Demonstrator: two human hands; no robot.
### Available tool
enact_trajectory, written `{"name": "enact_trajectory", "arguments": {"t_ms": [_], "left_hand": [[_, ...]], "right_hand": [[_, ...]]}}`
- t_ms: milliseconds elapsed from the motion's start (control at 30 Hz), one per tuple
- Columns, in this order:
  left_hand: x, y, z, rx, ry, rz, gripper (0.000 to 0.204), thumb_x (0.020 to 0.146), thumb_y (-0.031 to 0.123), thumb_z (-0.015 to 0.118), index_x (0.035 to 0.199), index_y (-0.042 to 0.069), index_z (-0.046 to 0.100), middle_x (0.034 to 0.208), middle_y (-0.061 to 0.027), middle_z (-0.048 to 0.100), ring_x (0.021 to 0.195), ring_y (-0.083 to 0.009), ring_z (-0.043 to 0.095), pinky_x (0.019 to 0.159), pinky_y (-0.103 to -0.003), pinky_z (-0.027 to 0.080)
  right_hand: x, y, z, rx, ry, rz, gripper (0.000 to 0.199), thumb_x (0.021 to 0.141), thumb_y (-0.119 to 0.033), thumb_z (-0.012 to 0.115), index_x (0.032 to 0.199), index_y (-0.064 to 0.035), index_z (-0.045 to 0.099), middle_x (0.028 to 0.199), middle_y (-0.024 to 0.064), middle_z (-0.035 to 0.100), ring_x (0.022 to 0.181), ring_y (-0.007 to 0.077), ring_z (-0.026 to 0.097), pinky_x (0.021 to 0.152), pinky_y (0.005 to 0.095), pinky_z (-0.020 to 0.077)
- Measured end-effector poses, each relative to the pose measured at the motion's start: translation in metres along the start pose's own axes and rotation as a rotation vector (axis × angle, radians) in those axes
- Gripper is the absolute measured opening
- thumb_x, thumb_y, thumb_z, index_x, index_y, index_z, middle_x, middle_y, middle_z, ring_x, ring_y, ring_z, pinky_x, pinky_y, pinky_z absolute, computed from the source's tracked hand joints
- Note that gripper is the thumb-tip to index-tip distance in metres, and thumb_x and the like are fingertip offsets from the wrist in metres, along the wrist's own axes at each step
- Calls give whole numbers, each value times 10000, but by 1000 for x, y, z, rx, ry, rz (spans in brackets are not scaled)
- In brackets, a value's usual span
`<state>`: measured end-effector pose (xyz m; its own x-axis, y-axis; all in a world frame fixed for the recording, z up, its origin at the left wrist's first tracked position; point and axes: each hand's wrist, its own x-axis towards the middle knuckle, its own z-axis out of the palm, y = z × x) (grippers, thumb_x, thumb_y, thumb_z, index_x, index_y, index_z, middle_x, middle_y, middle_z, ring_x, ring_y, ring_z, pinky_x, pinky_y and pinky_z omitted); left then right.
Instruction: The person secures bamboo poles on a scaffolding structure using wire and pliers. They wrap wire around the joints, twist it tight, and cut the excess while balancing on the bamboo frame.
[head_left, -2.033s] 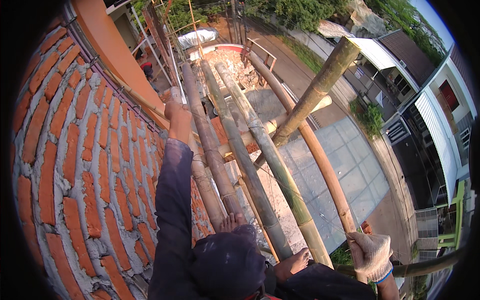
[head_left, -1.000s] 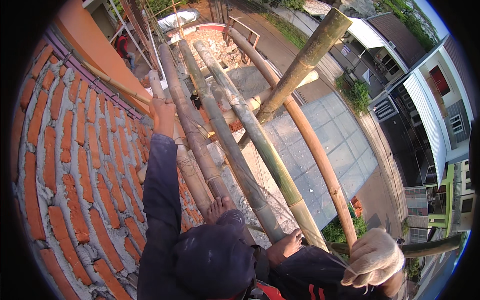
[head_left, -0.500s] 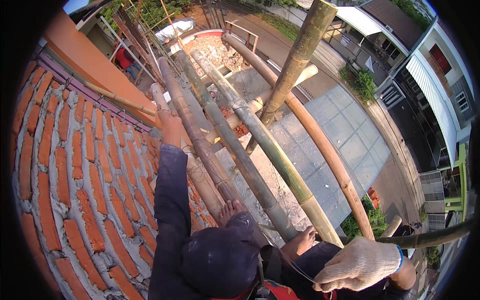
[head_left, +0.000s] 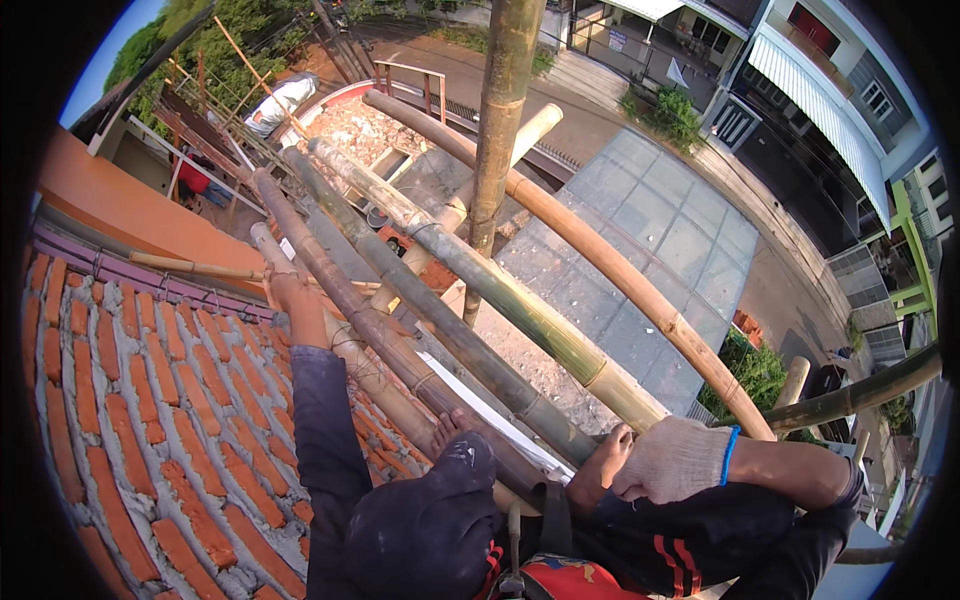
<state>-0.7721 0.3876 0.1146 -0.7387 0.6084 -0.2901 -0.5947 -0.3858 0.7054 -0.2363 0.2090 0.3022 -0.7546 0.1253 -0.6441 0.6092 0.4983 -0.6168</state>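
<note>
I crouch on a bamboo scaffold (head_left: 470,350) high above a street, beside a red brick wall (head_left: 150,440). My left arm in a dark sleeve stretches forward. My left hand (head_left: 287,297) closes around the thin pale bamboo pole (head_left: 262,240) at the wall's top edge. My right hand (head_left: 672,460), in a pale knit glove with a blue cuff, rests curled on my dark trouser leg, holding nothing. It lies beside my bare foot (head_left: 598,468), which stands on the poles. The other bare foot (head_left: 448,430) is set on the brown pole next to the wall.
An upright bamboo post (head_left: 500,130) rises through the platform ahead. A long orange-brown pole (head_left: 620,280) slants on the right, and another pole (head_left: 860,390) juts in at the right edge. Far below lie a glass canopy (head_left: 660,240), a road and houses.
My gloved right hand has come in from the pole at the lower right to rest on my leg. The view has turned; my left hand stays at the wall top.
</note>
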Motion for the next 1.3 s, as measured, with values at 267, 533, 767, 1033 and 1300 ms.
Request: {"name": "enact_trajectory", "arguments": {"t_ms": [267,533,767,1033,1300], "left_hand": [[-28,-8,-16,349,-238,-239,193,1081,225,502,1217,106,571,647,63,280,485,-74,240,430,-241,214],[0,-1,15,390,-243,31,238,1099,249,474,1200,76,603,635,75,281,483,-47,243,429,-236,265],[-20,5,20,469,-457,26,233,1100,209,452,1197,59,601,635,71,266,473,-51,224,426,-246,213],[-37,11,35,-19,-130,-25,164,1098,199,434,1136,103,561,644,74,252,477,-54,208,409,-243,175],[-34,-14,16,-74,-39,-192,156,1102,206,406,1012,199,533,620,66,275,458,-76,198,398,-262,165]], "right_hand": [[-71,90,-54,194,1667,166,266,1058,-251,572,1060,-1,664,765,-3,600,649,84,495,586,245,434],[15,17,22,-242,-10,102,154,827,-209,650,869,-106,757,788,136,722,777,325,733,673,450,583],[-90,35,-55,699,1464,-237,164,1002,-206,616,1024,-62,691,879,139,721,782,251,700,677,383,531],[21,20,-20,-332,-210,468,232,851,-273,649,1035,-185,759,828,153,722,816,347,729,694,447,572],[-98,41,-79,419,1585,-91,228,1018,-244,606,971,-37,687,850,159,715,729,243,708,627,316,526]]}}
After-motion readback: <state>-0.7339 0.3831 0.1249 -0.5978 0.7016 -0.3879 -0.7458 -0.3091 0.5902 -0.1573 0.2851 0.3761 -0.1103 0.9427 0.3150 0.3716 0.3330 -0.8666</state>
